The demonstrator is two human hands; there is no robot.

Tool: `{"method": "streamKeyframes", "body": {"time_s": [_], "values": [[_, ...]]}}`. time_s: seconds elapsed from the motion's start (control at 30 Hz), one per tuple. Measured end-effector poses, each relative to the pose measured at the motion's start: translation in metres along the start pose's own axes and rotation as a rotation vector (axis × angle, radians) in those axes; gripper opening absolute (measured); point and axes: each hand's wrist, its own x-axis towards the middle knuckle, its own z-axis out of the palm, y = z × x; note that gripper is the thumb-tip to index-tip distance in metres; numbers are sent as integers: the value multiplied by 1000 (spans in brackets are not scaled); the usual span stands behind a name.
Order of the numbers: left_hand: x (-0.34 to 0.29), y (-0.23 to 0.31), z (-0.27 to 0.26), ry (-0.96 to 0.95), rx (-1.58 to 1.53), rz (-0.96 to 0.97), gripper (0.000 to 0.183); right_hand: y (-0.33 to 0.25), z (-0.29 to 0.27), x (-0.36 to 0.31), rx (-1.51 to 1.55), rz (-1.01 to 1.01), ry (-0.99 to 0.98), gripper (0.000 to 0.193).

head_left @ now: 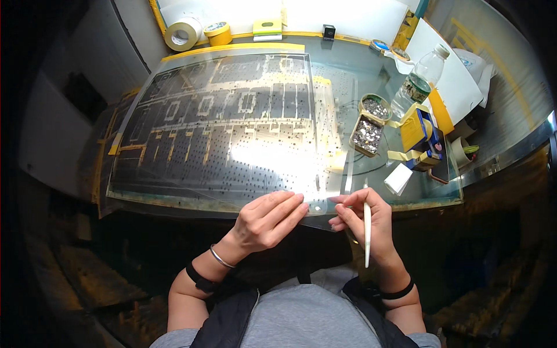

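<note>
Centrally, a large clear plastic sheet (232,127) lies flat on the glass worktop (360,64), covering most of it. Sheet: transparent, glossy, patterned with rows of small dark dots and pale rectangular outlines; a bright glare patch sits near its front edge. Yellow tape strips mark its left side and far edge. Its near right corner overhangs the front edge of the worktop.

Left hand (268,220): fingers extended and laid flat on the sheet's near right corner, pressing it; grip not closed around anything. A thin silver bangle and a black band sit on that wrist.

Right hand (365,217): grip closed around a slim white pen-shaped tool (367,235), held upright with its lower end pointing toward the person's body; fingertips pinch the same corner of the sheet, just beside the left hand's fingertips. A black band sits on that wrist.

Right of the sheet: two small open tins of shiny silver beads (368,124), side by side. Near them, a clear plastic water bottle (419,81) stands upright, with a yellow-and-blue box (419,130) just beside it.

Far edge of worktop: a wide cream tape roll (183,33) and a smaller yellow tape roll (219,32), touching or nearly so.
</note>
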Motion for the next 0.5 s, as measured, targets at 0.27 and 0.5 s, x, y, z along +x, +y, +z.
{"method": "streamKeyframes", "body": {"time_s": [0.27,0.5], "values": [[-44,-9,-29,103,217,-257,41,-8,-11,7,-185,-105,73,4],[-82,-31,-72,42,263,-180,18,-44,1,36,36,-77,-53,11]]}}
